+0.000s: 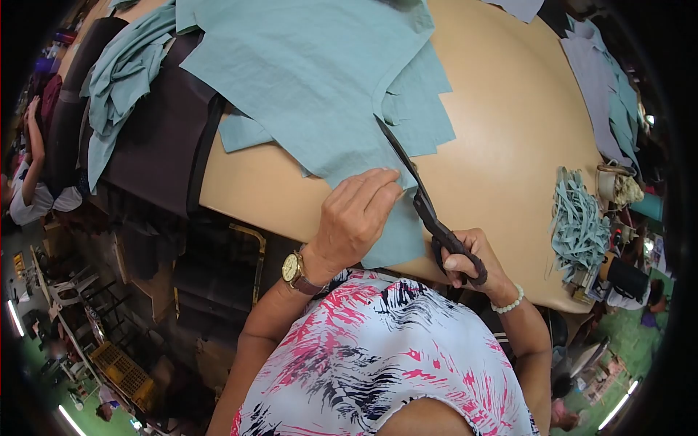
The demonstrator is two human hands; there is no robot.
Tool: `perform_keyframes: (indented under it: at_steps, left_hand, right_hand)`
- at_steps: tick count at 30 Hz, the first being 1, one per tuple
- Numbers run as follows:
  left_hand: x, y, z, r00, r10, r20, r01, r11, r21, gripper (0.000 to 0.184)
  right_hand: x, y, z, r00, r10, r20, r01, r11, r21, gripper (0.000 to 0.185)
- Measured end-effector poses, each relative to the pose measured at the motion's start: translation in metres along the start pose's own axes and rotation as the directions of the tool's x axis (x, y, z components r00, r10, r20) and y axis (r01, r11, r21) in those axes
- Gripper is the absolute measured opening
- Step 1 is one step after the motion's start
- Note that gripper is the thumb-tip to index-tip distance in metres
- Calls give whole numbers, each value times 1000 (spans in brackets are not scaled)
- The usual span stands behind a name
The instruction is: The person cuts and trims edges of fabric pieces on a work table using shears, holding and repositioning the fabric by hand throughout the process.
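Large teal fabric (305,80) lies in layers over the tan table, its lower part hanging toward my body. My left hand (358,214), with a watch (291,267) at the wrist, presses on the fabric, fingers bent together near its right edge; whether it pinches the cloth is hidden. My right hand (476,265) grips the handles of long black scissors (424,207). Their blades point up and left, almost together, with the tip at a curved edge of the teal fabric. A beaded bracelet circles my right wrist.
The tan table (516,138) curves around to the right. Teal scraps (579,221) are heaped near its right edge, with grey and teal cloth (592,87) beyond. Dark fabric (156,131) lies at left under crumpled teal cloth. Another person's arm (34,149) shows at far left.
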State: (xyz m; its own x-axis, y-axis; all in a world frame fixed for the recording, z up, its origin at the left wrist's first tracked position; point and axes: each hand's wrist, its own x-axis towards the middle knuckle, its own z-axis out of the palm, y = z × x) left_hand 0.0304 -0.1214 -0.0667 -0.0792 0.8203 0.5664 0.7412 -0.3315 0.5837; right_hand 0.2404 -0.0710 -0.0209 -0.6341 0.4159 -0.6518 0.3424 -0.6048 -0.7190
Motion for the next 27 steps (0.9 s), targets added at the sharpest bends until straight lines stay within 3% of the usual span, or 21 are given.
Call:
perform_keyframes:
  at_steps: [19, 27]
  left_hand:
    - [-3, 0, -2, 999, -33, 29, 33, 999, -26, 17]
    - [-1, 3, 0, 981, -187, 51, 194, 950, -244, 10]
  right_hand:
    - [0, 12, 10, 1000, 1, -20, -1, 1000, 26, 21]
    - [-2, 11, 13, 999, -28, -44, 28, 1000, 2, 25]
